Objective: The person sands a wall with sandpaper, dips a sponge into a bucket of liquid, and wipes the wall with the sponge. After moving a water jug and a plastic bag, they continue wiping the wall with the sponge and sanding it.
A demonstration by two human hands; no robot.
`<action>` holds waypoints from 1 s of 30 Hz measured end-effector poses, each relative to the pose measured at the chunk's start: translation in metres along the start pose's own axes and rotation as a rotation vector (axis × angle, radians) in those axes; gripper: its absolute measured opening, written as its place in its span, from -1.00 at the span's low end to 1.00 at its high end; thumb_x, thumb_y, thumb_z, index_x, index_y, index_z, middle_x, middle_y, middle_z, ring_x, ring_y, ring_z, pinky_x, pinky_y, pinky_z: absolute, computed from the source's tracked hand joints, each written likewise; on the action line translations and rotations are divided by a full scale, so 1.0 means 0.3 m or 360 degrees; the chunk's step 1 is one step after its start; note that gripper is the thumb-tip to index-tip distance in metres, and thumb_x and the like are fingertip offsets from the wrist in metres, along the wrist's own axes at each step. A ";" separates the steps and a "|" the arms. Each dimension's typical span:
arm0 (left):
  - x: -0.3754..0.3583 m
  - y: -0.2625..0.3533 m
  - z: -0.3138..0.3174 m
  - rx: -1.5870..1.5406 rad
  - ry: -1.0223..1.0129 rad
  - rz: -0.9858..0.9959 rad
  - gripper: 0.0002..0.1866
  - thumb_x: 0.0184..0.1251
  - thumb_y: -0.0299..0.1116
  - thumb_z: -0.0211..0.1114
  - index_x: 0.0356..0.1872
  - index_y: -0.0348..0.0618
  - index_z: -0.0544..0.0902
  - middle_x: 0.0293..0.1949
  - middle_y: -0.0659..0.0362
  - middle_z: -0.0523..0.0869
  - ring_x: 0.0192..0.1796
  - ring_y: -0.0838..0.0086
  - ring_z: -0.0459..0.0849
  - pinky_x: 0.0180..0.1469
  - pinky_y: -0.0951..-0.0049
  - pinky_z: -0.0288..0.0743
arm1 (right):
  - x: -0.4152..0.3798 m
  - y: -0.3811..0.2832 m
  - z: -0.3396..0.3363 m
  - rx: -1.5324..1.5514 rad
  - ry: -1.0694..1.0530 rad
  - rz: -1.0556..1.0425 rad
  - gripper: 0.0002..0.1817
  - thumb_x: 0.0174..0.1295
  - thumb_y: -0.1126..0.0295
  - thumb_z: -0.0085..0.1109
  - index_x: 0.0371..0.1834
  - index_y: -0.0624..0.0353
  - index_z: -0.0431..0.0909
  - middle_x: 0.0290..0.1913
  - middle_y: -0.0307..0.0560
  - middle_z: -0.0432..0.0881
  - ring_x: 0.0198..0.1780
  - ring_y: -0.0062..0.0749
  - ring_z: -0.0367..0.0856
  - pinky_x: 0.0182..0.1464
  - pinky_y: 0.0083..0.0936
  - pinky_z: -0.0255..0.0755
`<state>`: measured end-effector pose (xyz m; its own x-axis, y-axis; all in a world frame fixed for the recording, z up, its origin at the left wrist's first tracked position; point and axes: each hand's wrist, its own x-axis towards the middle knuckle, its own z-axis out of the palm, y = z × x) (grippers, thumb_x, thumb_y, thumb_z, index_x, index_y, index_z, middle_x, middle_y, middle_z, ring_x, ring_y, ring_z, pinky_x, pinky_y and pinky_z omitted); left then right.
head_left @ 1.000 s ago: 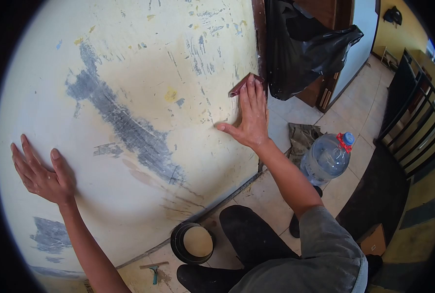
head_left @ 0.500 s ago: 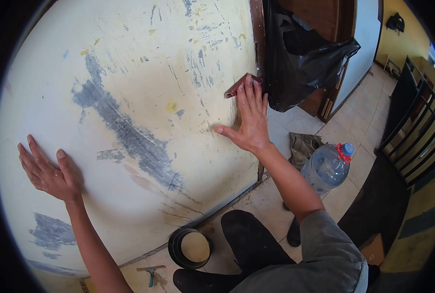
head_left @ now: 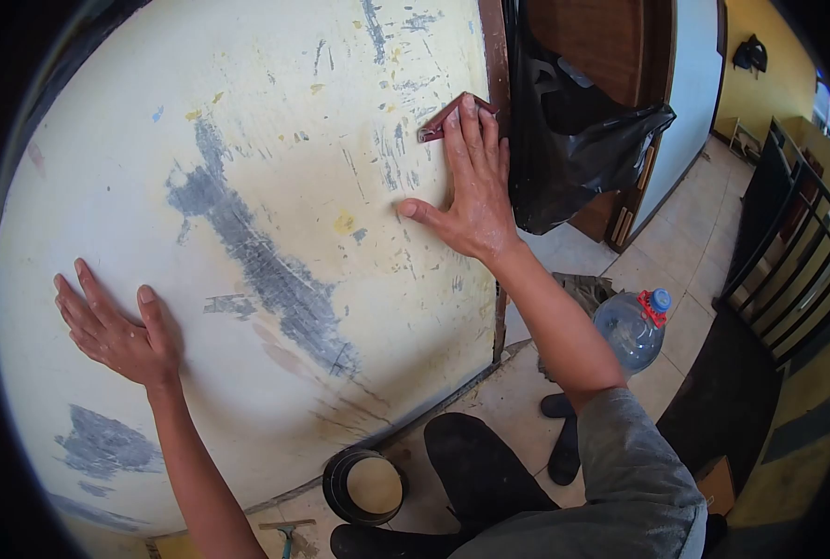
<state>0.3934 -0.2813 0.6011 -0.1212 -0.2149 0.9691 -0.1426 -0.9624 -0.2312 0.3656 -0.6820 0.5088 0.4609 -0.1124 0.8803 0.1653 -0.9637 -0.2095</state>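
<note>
A scuffed wall [head_left: 280, 186] is filling left and centre. The right hand [head_left: 480, 207] is lying above centre, the left hand [head_left: 128, 343] at mid-left with fingers spread. Straight right fingers are holding a dark red sheet [head_left: 439, 124] at upper centre.

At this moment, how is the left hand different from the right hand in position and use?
The right hand lies over a dark red piece against the wall; the left hand holds nothing. The right hand is higher in view, near the brown frame; the left hand is lower, far from it. Both have palms toward the wall and thumbs apart.
</note>
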 end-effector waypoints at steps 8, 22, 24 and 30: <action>-0.007 -0.005 -0.002 0.0057 0.0031 0.0012 -0.28 0.46 0.24 -0.02 0.55 0.19 0.30 0.59 0.09 0.21 0.59 0.01 0.15 0.45 -0.30 0.01 | -0.546 0.023 0.197 -0.0110 -0.0513 0.0270 0.43 -0.02 -0.60 0.12 0.60 0.41 -0.14 0.66 0.34 -0.32 0.65 0.32 -0.39 0.50 0.43 -0.44; -0.004 -0.001 -0.013 0.0046 0.0020 -0.0034 -0.27 0.43 0.18 0.01 0.55 0.14 0.30 0.59 0.07 0.19 0.60 0.05 0.13 0.48 -0.24 -0.05 | -0.323 -0.031 0.188 0.0219 0.0044 0.0087 0.39 0.00 -0.51 0.22 0.62 0.36 -0.15 0.64 0.40 -0.25 0.62 0.47 -0.33 0.51 0.40 -0.38; -0.007 0.005 -0.015 0.0071 -0.0039 -0.0074 -0.26 0.39 0.14 0.03 0.55 0.10 0.30 0.59 0.07 0.18 0.61 0.06 0.11 0.50 -0.20 -0.08 | -0.305 -0.011 0.165 0.0183 -0.0034 0.0050 0.40 -0.01 -0.53 0.22 0.62 0.36 -0.15 0.65 0.37 -0.26 0.63 0.44 -0.34 0.51 0.41 -0.38; -0.004 0.009 -0.012 0.0038 -0.0009 -0.0036 -0.28 0.46 0.18 -0.01 0.56 0.13 0.27 0.60 0.10 0.17 0.61 0.06 0.09 0.48 -0.28 -0.09 | 0.152 -0.031 -0.097 0.0025 -0.0045 -0.0009 0.42 -0.06 -0.51 0.26 0.62 0.34 -0.13 0.68 0.21 -0.25 0.65 0.29 -0.32 0.53 0.38 -0.30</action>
<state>0.3896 -0.2829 0.5991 -0.1125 -0.1941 0.9745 -0.1217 -0.9706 -0.2074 0.3597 -0.6852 0.5633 0.4844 -0.1000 0.8691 0.1815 -0.9603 -0.2117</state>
